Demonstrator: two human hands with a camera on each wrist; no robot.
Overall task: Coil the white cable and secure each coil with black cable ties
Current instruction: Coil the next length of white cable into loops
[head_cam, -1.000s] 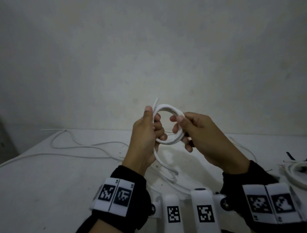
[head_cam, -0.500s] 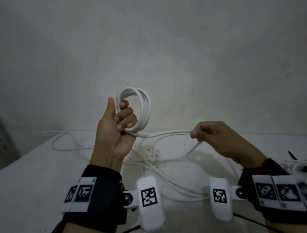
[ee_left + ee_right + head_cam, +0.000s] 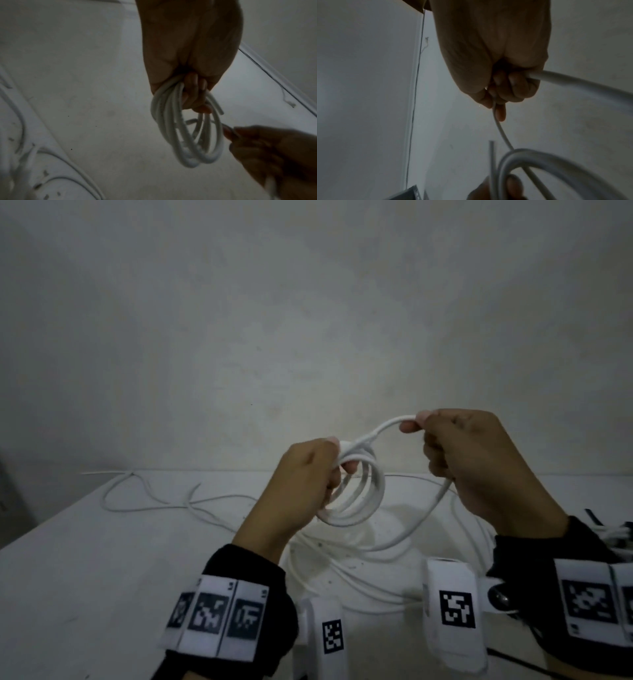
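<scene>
The left hand (image 3: 301, 484) held the white cable (image 3: 356, 494) up above the desk (image 3: 102, 559), w/ its fingers (image 3: 193, 94) curled tight round a bunch of loops (about four). The right hand (image 3: 479, 463) was just beside it, thumb & fingers (image 3: 513, 86) pinched on the next bit of cable, bent into an arch. The rest of the cable lay loose on the desk. Black cable ties (image 3: 592, 517) sat at the far right.

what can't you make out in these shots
- Black cable ties: head view, right wrist covers most; count unclear.
- Finished coil: cut off by the right edge.
- Coil loop count: left wrist view, dim and blurred.
- Left hand: right wrist view, cut off at the bottom.
</scene>
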